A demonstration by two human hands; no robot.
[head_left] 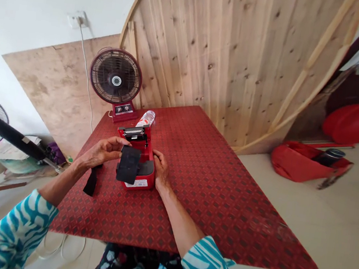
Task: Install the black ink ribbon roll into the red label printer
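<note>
On the red patterned table stands a small red device [146,182] with its lid raised and a metal-and-black roller mechanism [135,133] showing at the back. It looks like a label printer, with a white label on its near side. My left hand [106,151] pinches the upper edge of a flat black piece [129,165], held over the device's left part and hiding some of its inside. My right hand [160,169] is closed around the device's right side. A black strap [91,181] hangs below my left hand onto the table.
Behind the device a clear plastic bottle [147,118] lies on the red table [211,191]. A maroon fan [116,77] stands at the far left corner. Large wooden boards [229,57] lean on the wall. Another fan [8,129] is at left; a red bag [295,163] sits on the floor at right.
</note>
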